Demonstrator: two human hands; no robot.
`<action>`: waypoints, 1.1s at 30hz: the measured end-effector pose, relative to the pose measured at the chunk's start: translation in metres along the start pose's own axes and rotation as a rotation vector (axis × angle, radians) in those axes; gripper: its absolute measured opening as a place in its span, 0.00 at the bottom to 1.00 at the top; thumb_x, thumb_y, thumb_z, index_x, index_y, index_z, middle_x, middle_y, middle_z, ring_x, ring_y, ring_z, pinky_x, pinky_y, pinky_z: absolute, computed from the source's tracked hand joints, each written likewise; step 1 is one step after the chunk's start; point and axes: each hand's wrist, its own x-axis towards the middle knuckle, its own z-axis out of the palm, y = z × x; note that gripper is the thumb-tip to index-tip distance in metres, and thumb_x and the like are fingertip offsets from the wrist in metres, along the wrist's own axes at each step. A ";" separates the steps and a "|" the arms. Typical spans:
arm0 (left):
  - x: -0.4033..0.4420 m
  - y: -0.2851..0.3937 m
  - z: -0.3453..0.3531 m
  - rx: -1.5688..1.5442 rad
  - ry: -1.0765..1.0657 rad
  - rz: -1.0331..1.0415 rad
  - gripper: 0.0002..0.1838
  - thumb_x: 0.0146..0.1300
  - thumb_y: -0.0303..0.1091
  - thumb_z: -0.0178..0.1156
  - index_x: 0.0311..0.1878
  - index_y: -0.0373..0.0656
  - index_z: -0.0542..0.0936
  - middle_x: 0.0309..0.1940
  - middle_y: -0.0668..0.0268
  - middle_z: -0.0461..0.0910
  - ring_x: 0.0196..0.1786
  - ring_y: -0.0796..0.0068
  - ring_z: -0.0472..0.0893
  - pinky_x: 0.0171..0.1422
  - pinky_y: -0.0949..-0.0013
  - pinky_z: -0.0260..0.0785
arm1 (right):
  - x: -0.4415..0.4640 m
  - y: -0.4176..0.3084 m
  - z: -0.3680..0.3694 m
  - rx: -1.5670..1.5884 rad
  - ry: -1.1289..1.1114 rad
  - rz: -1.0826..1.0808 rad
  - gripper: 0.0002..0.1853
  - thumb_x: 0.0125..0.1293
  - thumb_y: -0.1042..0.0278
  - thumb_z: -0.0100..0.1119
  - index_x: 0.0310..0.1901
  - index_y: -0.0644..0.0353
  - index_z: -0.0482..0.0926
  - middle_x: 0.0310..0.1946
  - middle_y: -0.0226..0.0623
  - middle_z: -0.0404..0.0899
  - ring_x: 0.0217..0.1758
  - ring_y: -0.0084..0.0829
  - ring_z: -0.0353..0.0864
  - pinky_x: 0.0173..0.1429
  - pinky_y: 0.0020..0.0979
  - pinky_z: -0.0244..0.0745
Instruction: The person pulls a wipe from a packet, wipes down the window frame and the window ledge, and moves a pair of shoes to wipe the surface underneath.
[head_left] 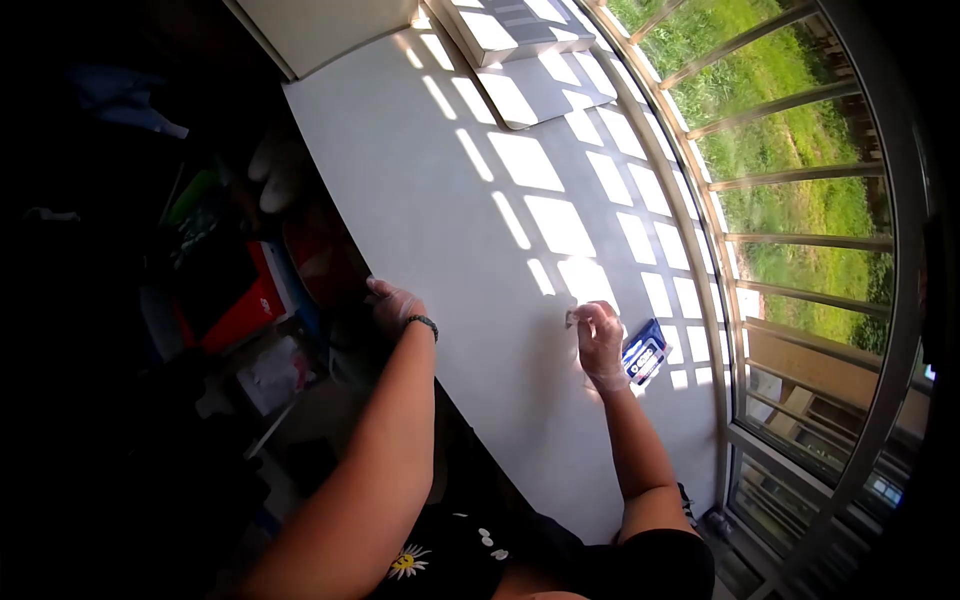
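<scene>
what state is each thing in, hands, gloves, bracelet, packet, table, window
right hand, pinching a small thing
left hand, at table edge, grip unclear
clear gloves, worn on both hands
bracelet, on left wrist
blue packet, lying down, seal unclear
table, partly sunlit
window, barred, open or shut unclear

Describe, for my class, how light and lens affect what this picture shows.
Head view: sunlight through the barred window throws washed-out patches on the table; the floor side sinks into near-black, hiding detail; the window frame bows, apparently from a wide lens; the small item in the right hand is too indistinct to identify.
</scene>
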 end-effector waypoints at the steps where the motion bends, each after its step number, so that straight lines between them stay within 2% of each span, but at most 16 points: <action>1: 0.008 -0.005 0.008 -0.003 0.014 0.004 0.43 0.68 0.66 0.31 0.43 0.32 0.80 0.43 0.46 0.82 0.45 0.48 0.81 0.47 0.58 0.75 | 0.053 -0.001 0.004 0.021 0.158 -0.037 0.07 0.55 0.84 0.55 0.33 0.61 0.75 0.29 0.38 0.76 0.31 0.34 0.78 0.36 0.31 0.74; 2: 0.017 -0.012 0.015 -0.004 0.029 0.010 0.42 0.68 0.65 0.31 0.46 0.32 0.79 0.44 0.46 0.81 0.46 0.48 0.81 0.48 0.58 0.75 | 0.105 0.027 0.008 -0.167 0.276 -0.054 0.05 0.57 0.82 0.55 0.34 0.62 0.76 0.28 0.38 0.76 0.30 0.31 0.78 0.35 0.29 0.74; 3: 0.027 -0.018 0.019 -0.007 -0.068 -0.030 0.40 0.69 0.64 0.30 0.51 0.34 0.78 0.48 0.46 0.80 0.49 0.48 0.80 0.52 0.57 0.73 | 0.154 0.077 0.022 0.333 0.325 0.187 0.05 0.57 0.81 0.55 0.34 0.63 0.77 0.28 0.37 0.77 0.30 0.31 0.78 0.34 0.28 0.73; 4: 0.027 -0.018 0.021 -0.010 -0.071 -0.020 0.40 0.69 0.64 0.30 0.51 0.34 0.78 0.48 0.46 0.80 0.49 0.48 0.80 0.52 0.57 0.73 | 0.204 0.094 0.025 0.429 0.373 0.180 0.05 0.57 0.79 0.56 0.35 0.62 0.78 0.28 0.39 0.78 0.30 0.35 0.78 0.38 0.32 0.74; 5: 0.028 -0.020 0.019 -0.006 -0.088 -0.024 0.40 0.69 0.64 0.30 0.52 0.35 0.78 0.48 0.47 0.80 0.50 0.48 0.79 0.53 0.57 0.73 | 0.246 0.107 0.018 -0.114 0.425 0.046 0.04 0.57 0.74 0.57 0.34 0.60 0.80 0.30 0.41 0.80 0.33 0.38 0.80 0.42 0.36 0.74; 6: 0.029 -0.019 0.019 -0.009 -0.104 -0.030 0.40 0.69 0.64 0.29 0.52 0.36 0.78 0.49 0.47 0.79 0.51 0.48 0.79 0.55 0.57 0.72 | 0.271 0.098 0.013 -0.323 0.471 0.027 0.05 0.58 0.70 0.57 0.34 0.59 0.81 0.32 0.42 0.81 0.36 0.40 0.81 0.46 0.37 0.74; 10: 0.011 -0.005 0.007 -0.026 -0.081 -0.022 0.41 0.69 0.65 0.30 0.49 0.35 0.80 0.46 0.47 0.81 0.50 0.47 0.79 0.54 0.56 0.73 | 0.331 0.106 0.012 -0.462 0.591 0.057 0.07 0.59 0.67 0.55 0.34 0.57 0.83 0.30 0.42 0.83 0.36 0.39 0.83 0.43 0.34 0.76; 12: 0.015 -0.009 0.012 -0.033 -0.068 -0.014 0.41 0.68 0.65 0.30 0.47 0.34 0.80 0.44 0.46 0.81 0.49 0.46 0.80 0.53 0.56 0.73 | 0.345 0.101 0.011 -0.379 0.383 0.321 0.08 0.58 0.69 0.56 0.34 0.58 0.84 0.30 0.40 0.84 0.33 0.37 0.82 0.42 0.32 0.76; 13: 0.019 -0.008 0.013 -0.029 -0.061 -0.004 0.42 0.68 0.65 0.30 0.45 0.34 0.81 0.42 0.45 0.81 0.48 0.46 0.80 0.52 0.56 0.73 | 0.353 0.108 0.020 -0.398 0.357 0.322 0.07 0.58 0.69 0.56 0.34 0.58 0.84 0.30 0.40 0.83 0.33 0.36 0.82 0.43 0.31 0.76; 14: 0.022 -0.008 0.015 -0.027 -0.053 -0.001 0.42 0.68 0.65 0.30 0.45 0.34 0.81 0.42 0.45 0.81 0.48 0.46 0.80 0.52 0.56 0.73 | 0.354 0.111 0.031 -0.421 0.328 0.328 0.07 0.58 0.70 0.57 0.34 0.59 0.84 0.30 0.40 0.83 0.34 0.36 0.82 0.44 0.31 0.75; 15: 0.018 -0.007 0.013 0.001 -0.053 -0.047 0.42 0.68 0.66 0.30 0.44 0.33 0.81 0.41 0.45 0.82 0.46 0.45 0.80 0.51 0.55 0.74 | 0.351 0.114 0.051 -0.042 0.494 0.272 0.07 0.58 0.72 0.57 0.34 0.60 0.85 0.32 0.42 0.83 0.37 0.37 0.82 0.46 0.31 0.75; 20: 0.023 -0.014 0.017 0.041 -0.050 -0.055 0.44 0.67 0.67 0.30 0.41 0.32 0.82 0.38 0.43 0.82 0.45 0.44 0.80 0.49 0.54 0.74 | 0.302 0.073 0.102 -0.284 0.512 -0.018 0.09 0.56 0.75 0.54 0.37 0.62 0.81 0.37 0.45 0.79 0.39 0.43 0.79 0.47 0.34 0.74; 23: 0.018 -0.007 0.016 0.010 -0.042 -0.088 0.45 0.66 0.68 0.30 0.41 0.32 0.82 0.39 0.43 0.82 0.45 0.44 0.80 0.49 0.54 0.74 | 0.271 0.035 0.130 -0.179 0.464 -0.048 0.07 0.54 0.76 0.56 0.36 0.63 0.81 0.37 0.44 0.79 0.40 0.44 0.79 0.47 0.36 0.74; 28: 0.023 -0.016 0.018 0.013 -0.040 -0.059 0.47 0.66 0.69 0.28 0.41 0.30 0.82 0.39 0.43 0.81 0.47 0.43 0.80 0.52 0.53 0.73 | 0.198 -0.034 0.148 0.126 0.022 -0.045 0.07 0.55 0.81 0.52 0.34 0.62 0.78 0.32 0.41 0.75 0.42 0.41 0.77 0.46 0.37 0.74; 30: 0.024 -0.016 0.017 0.019 -0.078 -0.060 0.47 0.66 0.69 0.28 0.41 0.30 0.82 0.40 0.43 0.81 0.47 0.44 0.80 0.53 0.52 0.73 | 0.158 -0.037 0.164 -0.084 0.025 -0.335 0.07 0.54 0.81 0.52 0.34 0.61 0.78 0.32 0.39 0.75 0.42 0.40 0.76 0.44 0.35 0.74; 33: 0.020 -0.010 0.013 0.021 -0.118 -0.100 0.47 0.66 0.69 0.28 0.43 0.30 0.81 0.41 0.43 0.81 0.48 0.44 0.80 0.54 0.53 0.73 | 0.110 -0.048 0.147 -0.115 -0.165 -0.408 0.07 0.53 0.81 0.54 0.33 0.60 0.77 0.33 0.38 0.75 0.42 0.39 0.76 0.43 0.33 0.74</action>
